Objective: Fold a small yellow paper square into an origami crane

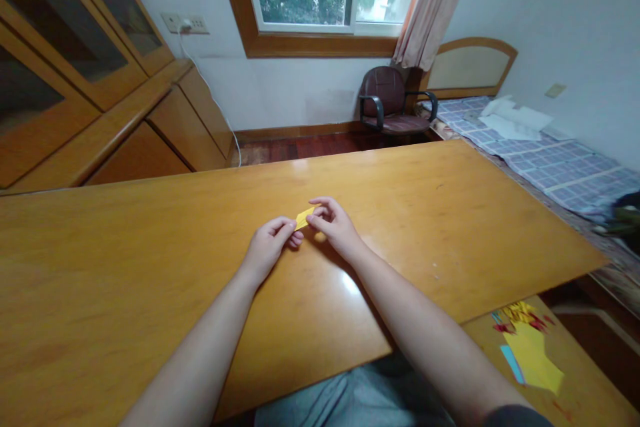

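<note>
A small piece of folded yellow paper [304,218] is held just above the wooden table, between my two hands. My left hand [274,240] pinches its left end between thumb and fingers. At the other end, my right hand [334,223] grips the paper with the thumb in front and the fingers behind, the index finger raised along the top. Part of each end is hidden by my fingertips. Fold lines run along the paper's visible face.
The glossy table [150,267] spans the view. On a lower surface at the right lie yellow paper sheets [533,353], a blue strip [513,364] and a pile of yellow and red pieces [520,313]. Beyond stand an armchair [385,97], a bed [545,153] and a cabinet [125,120].
</note>
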A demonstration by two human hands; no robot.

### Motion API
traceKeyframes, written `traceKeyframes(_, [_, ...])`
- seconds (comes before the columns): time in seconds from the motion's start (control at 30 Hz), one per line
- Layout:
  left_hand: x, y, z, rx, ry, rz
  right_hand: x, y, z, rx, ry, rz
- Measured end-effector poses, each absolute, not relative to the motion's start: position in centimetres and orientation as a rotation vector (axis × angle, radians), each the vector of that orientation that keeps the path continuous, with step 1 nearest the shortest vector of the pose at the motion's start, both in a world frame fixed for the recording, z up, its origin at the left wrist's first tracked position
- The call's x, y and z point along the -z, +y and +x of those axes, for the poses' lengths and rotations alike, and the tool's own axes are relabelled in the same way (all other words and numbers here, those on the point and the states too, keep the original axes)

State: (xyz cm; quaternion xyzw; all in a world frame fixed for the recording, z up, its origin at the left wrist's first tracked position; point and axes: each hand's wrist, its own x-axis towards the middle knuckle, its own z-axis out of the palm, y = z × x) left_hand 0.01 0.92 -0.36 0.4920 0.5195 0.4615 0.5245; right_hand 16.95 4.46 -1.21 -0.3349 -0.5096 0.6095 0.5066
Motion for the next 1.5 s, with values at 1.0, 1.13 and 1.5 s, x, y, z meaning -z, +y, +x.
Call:
traceKeyframes(1.0, [0.24,0.83,0.03,-1.092,1.245,1.162,1.13,4.52,16.93,-1.456,-1.179,-0.802])
traceKeyframes(1.13, [0.12,0.86,0.23,-1.089,1.256,1.165,1.11,4.45,16.83,-1.469,-1.19,-0.789])
traceKeyframes(1.5, [0.76,0.98,-0.07,-1.077,1.208,1.129,1.45,4.57,16.95,-1.453,-1.213,-0.808])
